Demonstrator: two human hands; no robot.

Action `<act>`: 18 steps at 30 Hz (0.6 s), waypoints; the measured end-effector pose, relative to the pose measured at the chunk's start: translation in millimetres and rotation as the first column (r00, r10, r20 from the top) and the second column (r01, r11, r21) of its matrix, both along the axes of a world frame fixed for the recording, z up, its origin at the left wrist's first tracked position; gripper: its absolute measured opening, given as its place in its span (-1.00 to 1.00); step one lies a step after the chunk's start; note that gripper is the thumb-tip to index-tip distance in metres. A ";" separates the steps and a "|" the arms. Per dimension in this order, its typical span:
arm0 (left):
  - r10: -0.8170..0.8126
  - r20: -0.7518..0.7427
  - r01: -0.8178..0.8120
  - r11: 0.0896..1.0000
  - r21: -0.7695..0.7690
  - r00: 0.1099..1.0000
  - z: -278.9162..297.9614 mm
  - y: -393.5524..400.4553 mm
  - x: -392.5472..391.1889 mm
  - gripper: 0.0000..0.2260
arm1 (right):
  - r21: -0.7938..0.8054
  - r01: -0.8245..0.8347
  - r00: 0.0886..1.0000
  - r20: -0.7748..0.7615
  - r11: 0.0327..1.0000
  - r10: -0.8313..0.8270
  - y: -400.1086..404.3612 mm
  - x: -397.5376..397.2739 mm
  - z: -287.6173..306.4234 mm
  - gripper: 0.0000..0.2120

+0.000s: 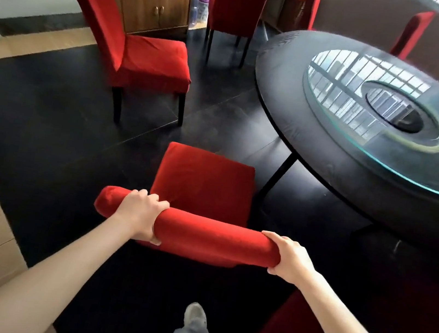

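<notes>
Your left grip [141,216] is wrapped round the padded top of the backrest [215,237] of the red chair [205,184], fingers curled over the far side and thumb underneath. Your right grip [291,259] clasps the same padded roll at its right end, pinching it the same way. The roll runs straight between your two grips, and the chair's seat lies just beyond them, facing away from you. Well ahead of your left grip stands a second red chair [143,59], with a wooden cabinet [154,9] behind it. Beyond and to the right of your right grip sits the round black counter [282,90], carrying a glass turntable [379,111]. Below your grips, your shoe [196,314] shows on the dark floor [46,124].
</notes>
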State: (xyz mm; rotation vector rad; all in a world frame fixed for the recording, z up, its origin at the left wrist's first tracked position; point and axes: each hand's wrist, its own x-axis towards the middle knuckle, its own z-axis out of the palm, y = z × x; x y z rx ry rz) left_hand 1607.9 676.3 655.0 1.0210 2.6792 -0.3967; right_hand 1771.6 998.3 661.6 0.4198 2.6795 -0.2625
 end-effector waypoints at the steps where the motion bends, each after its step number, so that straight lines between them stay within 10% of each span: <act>1: -0.021 0.000 0.021 1.000 0.002 1.000 0.0 -3.8 -1.2 -0.28 | 0.004 0.025 1.000 -0.003 1.000 -0.025 -7.8 6.3 0.1 -0.17; 18: -0.226 0.015 0.226 0.974 0.008 0.974 -2.2 -59.7 -50.2 -0.24 | -0.003 0.247 0.969 0.001 0.969 -0.247 -101.5 19.1 -9.2 -0.20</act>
